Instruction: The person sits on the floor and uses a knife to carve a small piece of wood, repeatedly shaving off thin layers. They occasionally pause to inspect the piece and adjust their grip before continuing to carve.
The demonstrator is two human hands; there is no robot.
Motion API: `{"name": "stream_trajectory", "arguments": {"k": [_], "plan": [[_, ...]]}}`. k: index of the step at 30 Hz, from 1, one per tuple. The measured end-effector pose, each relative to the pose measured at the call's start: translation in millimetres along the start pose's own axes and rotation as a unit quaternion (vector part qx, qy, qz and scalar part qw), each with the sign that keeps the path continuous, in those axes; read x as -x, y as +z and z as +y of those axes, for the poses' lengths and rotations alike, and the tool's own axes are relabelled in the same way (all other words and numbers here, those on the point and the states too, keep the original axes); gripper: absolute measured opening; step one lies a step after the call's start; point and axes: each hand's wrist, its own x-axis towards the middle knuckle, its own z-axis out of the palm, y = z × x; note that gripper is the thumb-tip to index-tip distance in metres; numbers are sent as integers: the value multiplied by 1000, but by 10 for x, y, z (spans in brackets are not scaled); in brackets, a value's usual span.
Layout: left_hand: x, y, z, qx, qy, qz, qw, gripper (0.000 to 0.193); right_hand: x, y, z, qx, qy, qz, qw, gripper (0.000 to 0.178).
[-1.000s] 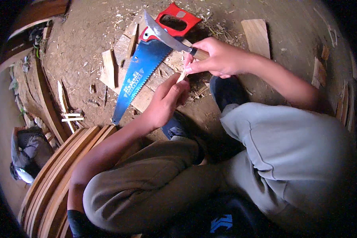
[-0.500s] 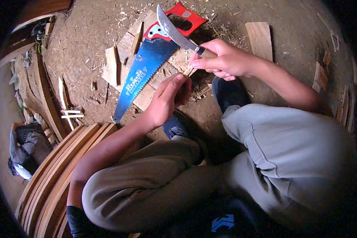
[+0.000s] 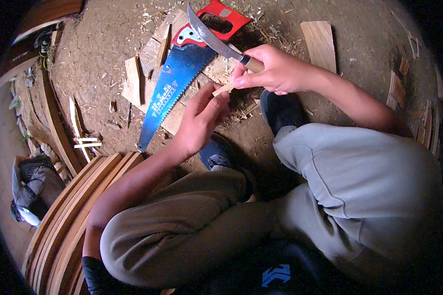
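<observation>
My right hand (image 3: 278, 69) is closed round the wooden handle of a curved-blade knife (image 3: 205, 35), whose blade points up and left, away from me. A small pale wood stick (image 3: 224, 89) is pinched between the thumb and fingers of my left hand (image 3: 201, 120). The stick's other end reaches the fingertips of my right hand. Beyond both hands, a handsaw (image 3: 174, 83) with a blue blade and red handle lies across a wooden board (image 3: 150, 54). The knife blade passes in front of the saw's handle end.
Wood shavings litter the dirt floor. A flat wood piece (image 3: 320, 46) lies at the far right. Left of the saw rest a short wood offcut (image 3: 132, 76) and a narrow stick (image 3: 163, 46). Long stacked planks (image 3: 66, 216) stand beside my left arm. Further left is a dark bag-like bundle (image 3: 37, 184).
My left hand has turned a little, and the stick's pale end now shows above the thumb. The knife stays in my right hand; the whole view has shifted slightly.
</observation>
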Motion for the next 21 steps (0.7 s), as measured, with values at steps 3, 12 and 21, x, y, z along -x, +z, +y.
{"name": "stream_trajectory", "arguments": {"k": [3,12,21], "plan": [[-50,33,-3,-9,12,8,1000,21,3,-48,42,18,-12,5,1000,26],[-100,-293,49,-239,158,94,954,39,-134,47,-297,6,9,50,999,18],[-51,-37,-92,-163,171,82,968,37,116,452,-125,-192,35,75,978,12]]}}
